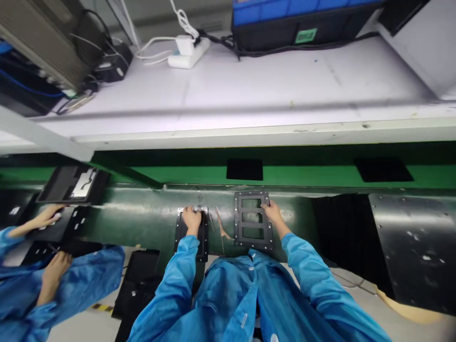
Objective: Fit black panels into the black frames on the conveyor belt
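I can read no text anywhere in front of me. The green label (305,35) on the black case (285,33) up on the shelf carries print, but it is too small and blurred to make out.

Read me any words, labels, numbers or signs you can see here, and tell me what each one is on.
Nothing here can be read.
Green label on the black case at the back of the white shelf: print too blurred to read.
Black frame under the right hand and black plate under the left hand: no text visible.
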Available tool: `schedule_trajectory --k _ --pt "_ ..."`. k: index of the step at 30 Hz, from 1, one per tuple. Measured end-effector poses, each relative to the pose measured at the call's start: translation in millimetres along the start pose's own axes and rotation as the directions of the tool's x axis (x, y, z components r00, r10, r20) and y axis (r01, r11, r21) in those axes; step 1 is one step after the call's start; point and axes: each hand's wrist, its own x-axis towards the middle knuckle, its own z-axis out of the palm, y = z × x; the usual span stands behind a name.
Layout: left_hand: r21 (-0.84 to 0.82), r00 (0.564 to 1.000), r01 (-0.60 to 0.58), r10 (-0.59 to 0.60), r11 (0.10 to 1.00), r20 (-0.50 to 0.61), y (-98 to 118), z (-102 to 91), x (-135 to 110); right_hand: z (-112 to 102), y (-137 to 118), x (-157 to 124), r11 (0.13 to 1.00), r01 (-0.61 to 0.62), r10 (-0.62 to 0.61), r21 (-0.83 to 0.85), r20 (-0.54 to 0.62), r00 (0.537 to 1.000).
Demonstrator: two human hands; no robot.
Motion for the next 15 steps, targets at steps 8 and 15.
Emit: schedule_trajectory --k 8,15 --pt "-0.080 0.961 -0.142 0.157 0.987 0.227 234.5 86.7 59.8 -17.7 66.0 -25.1 0.858 0.024 -0.125 -0.513 -0.164 0.979" --pt "0.004 0.993 0.060 -0.060 0.998 0.098 288.0 128.6 57.9 0.8 96.0 -53.4 0.893 -0.005 -0.072 -0.450 -0.154 0.985"
